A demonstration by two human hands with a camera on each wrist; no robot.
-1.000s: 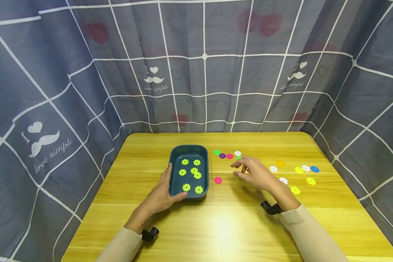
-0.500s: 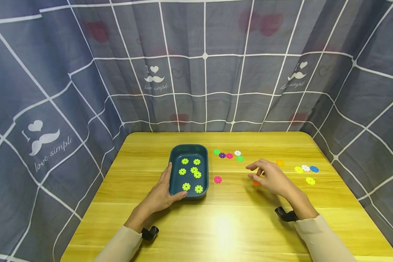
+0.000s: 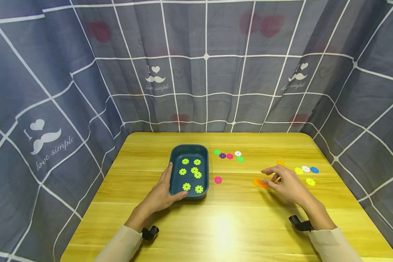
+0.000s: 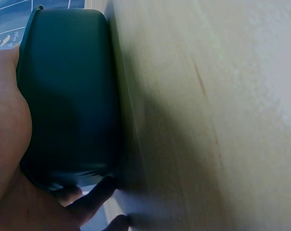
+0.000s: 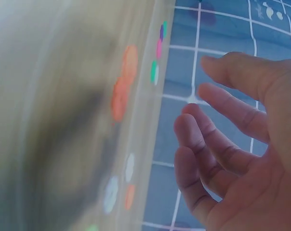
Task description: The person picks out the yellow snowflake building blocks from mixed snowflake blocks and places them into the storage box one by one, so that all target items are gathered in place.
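Observation:
In the head view my left hand (image 3: 159,191) grips the near left corner of a dark teal plastic tray (image 3: 205,171), thumb at the front rim and fingers along the left wall. Several yellow-green flower-shaped discs (image 3: 186,186) lie flat inside it. The left wrist view shows the tray's outer wall (image 4: 68,91) beside the palm. Over the table on the right, my right hand (image 3: 288,183) hovers with loosely bent fingers and nothing between them. Two orange discs (image 3: 257,182) lie just left of its thumb, partly overlapping; the right wrist view shows both orange discs (image 5: 119,98) below the hand.
On the wooden table (image 3: 222,225), a pink disc (image 3: 218,180) lies right of the tray. Green, purple, pink and white discs (image 3: 238,153) lie farther back. Yellow, white and blue discs (image 3: 314,170) lie at the right. A grey checked curtain (image 3: 183,80) encloses the back and sides.
My right hand has moved right and slightly toward me, from near the back discs to beside the orange discs, uncovering them. The left hand and tray have stayed put.

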